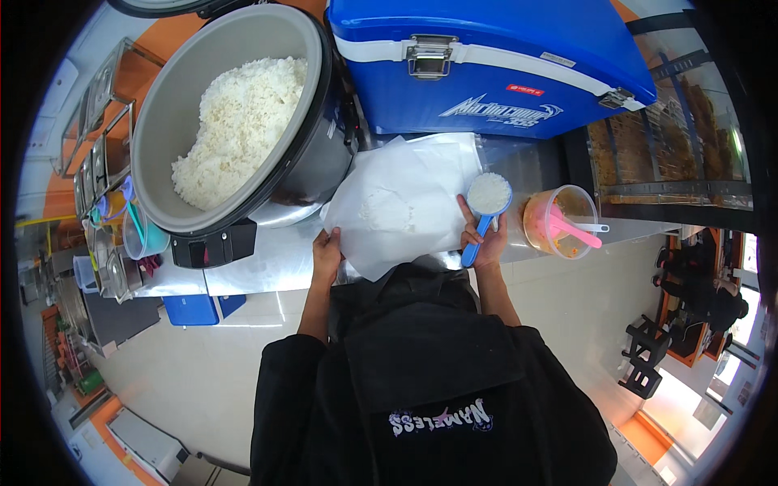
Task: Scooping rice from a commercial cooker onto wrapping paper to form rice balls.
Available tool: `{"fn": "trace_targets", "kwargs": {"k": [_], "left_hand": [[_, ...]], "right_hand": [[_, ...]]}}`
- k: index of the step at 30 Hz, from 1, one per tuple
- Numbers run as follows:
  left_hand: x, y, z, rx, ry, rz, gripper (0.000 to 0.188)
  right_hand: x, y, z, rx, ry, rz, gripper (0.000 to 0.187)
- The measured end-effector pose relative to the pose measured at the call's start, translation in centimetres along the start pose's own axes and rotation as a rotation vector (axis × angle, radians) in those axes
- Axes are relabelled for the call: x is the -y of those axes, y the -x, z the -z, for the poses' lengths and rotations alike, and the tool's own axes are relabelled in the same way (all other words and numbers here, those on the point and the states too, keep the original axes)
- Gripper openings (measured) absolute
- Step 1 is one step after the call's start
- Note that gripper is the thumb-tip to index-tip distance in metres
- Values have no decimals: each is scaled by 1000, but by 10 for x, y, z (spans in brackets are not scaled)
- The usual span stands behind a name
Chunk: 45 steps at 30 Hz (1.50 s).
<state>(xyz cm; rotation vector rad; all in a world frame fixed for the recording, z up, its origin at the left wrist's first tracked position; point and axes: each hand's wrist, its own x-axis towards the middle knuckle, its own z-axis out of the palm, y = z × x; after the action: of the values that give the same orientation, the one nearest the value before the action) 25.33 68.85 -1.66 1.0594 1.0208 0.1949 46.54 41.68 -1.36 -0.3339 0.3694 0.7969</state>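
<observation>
— What does the right hand [489, 240] have?

— One blue scoop [487, 206], its fingers closed round the handle. The round cup is packed level with white rice and sits above the hand, at the right edge of the paper.

— And the left hand [327, 251]?

— It pinches the lower left edge of a white paper sheet [401, 202], thumb on top, fingers underneath. The sheet lies spread on the steel counter [267, 263] between the two hands. I see at least two sheets overlapping there; the exact count I cannot tell.

— What surrounds them?

— One large rice cooker [243, 121], left of the paper, lid open, holding a heap of cooked white rice banked against its far side. One blue cooler box [486, 65] with a white band and two metal latches, shut, behind the paper. One clear plastic tub [559, 220] of orange sauce just right of the scoop, with one pink spoon [577, 232] resting in it.

— Anything further left?

— Metal trays [97, 121] along the counter's edge, too bent by the lens to count.
</observation>
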Motion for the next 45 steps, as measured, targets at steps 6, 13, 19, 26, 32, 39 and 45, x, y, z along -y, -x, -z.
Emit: {"fn": "trace_targets", "kwargs": {"k": [6, 13, 19, 26, 32, 39, 45], "left_hand": [[19, 10, 49, -240, -179, -130, 26], [37, 16, 132, -371, 13, -141, 20], [21, 20, 227, -660, 568, -131, 38], [11, -11, 208, -656, -432, -382, 43], [0, -27, 167, -593, -278, -420, 34], [18, 13, 14, -317, -803, -843, 43], [71, -4, -63, -333, -241, -591, 46]], "right_hand": [[2, -2, 3, 7, 10, -17, 72], [9, -2, 7, 87, 51, -37, 75], [4, -1, 2, 5, 49, -30, 75], [-7, -2, 0, 72, 83, -25, 76], [-11, -4, -4, 11, 90, 11, 75], [-2, 13, -11, 41, 65, 56, 74], [-1, 34, -11, 62, 61, 59, 75]]}}
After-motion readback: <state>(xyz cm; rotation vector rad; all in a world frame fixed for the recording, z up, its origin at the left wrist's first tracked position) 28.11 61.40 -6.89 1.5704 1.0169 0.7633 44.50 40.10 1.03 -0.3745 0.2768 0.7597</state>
